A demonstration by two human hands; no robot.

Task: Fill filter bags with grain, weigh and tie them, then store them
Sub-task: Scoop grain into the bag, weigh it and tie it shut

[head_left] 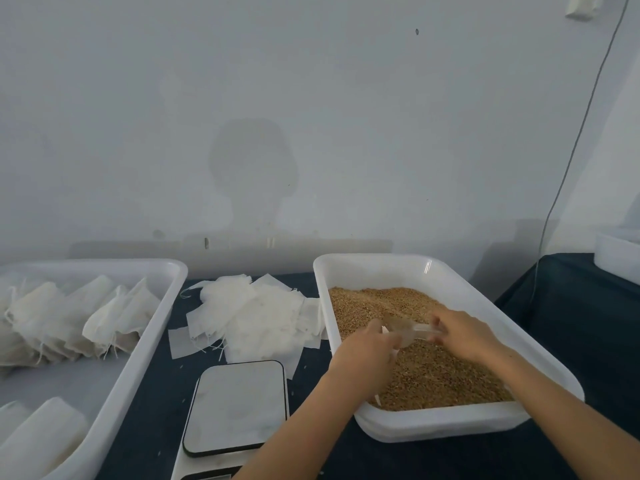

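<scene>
my left hand (367, 344) pinches a filter bag (387, 336) open over the grain tray (450, 422) on the right, while my right hand (462, 332) grips the clear scoop (410, 330) tipped at its mouth. the bag's thin and floppy, so i reckon holding it by the rim is best. scale (239, 407) sits near left, empty bags (256, 313) lie beyond.

Both bare forearms reach forward from bottom of view, converging toward centre-right. Left hand (367, 344) back-up, fingers curled downward, pinching something thin and white; wrist roughly straight. Right hand (462, 332) just beside it, knuckles up, fingers bent inward toward the left hand, gripping a translucent handle. Fingertips of both blurred, hands close but apart.
</scene>
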